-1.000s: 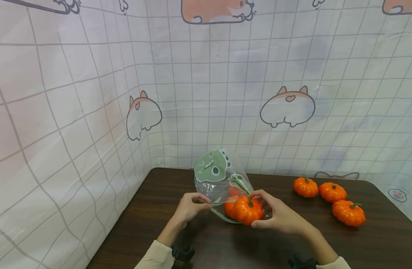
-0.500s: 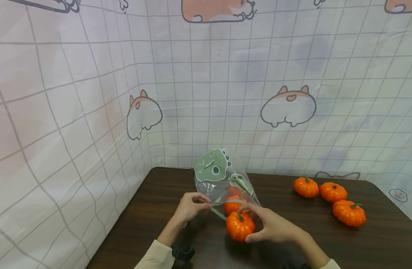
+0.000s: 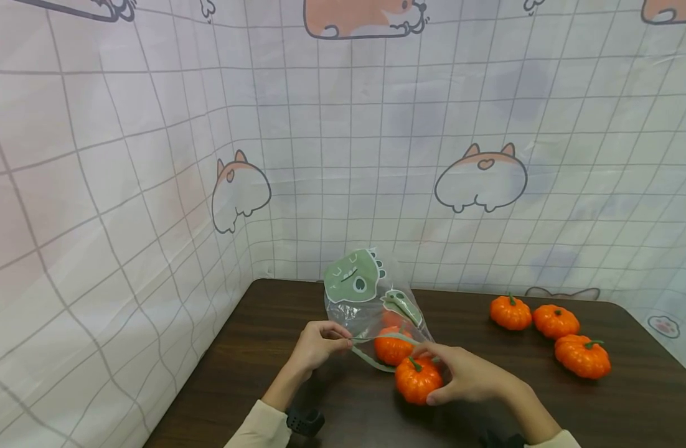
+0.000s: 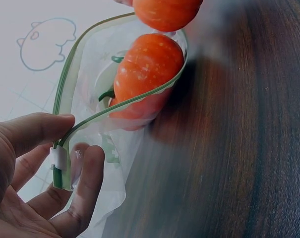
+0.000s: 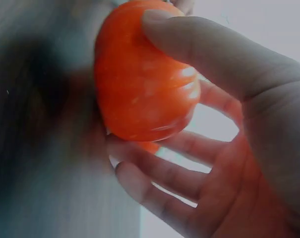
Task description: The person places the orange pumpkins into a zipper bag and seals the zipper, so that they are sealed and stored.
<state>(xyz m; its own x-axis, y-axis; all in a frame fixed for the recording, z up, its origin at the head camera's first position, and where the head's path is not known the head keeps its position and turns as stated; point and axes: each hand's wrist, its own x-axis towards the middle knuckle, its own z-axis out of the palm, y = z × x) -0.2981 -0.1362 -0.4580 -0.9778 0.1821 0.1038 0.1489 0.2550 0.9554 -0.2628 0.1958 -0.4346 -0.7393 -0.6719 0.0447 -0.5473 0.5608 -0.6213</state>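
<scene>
- The left hand [image 3: 320,345] is nearly closed, its thumb and fingers pinching the clear bag [image 3: 348,314] by its green-edged mouth, beside a white slider [image 4: 57,156].
- The right hand [image 3: 469,374] is parted by the width of one held pumpkin [image 3: 418,381], thumb on one side, fingers round the other.
- That orange pumpkin is just in front of the bag's open mouth; whether it touches the counter [image 3: 253,361] I cannot tell.
- Inside the one bag: at least two pumpkins, a nearer pumpkin [image 3: 392,348] at the mouth and a farther pumpkin [image 3: 390,318] behind it, partly hidden.
- Three loose pumpkins [image 3: 556,322] sit close together at the counter's right.
- Behind hangs a white grid-patterned cloth [image 3: 365,155] printed with cartoon dogs.
</scene>
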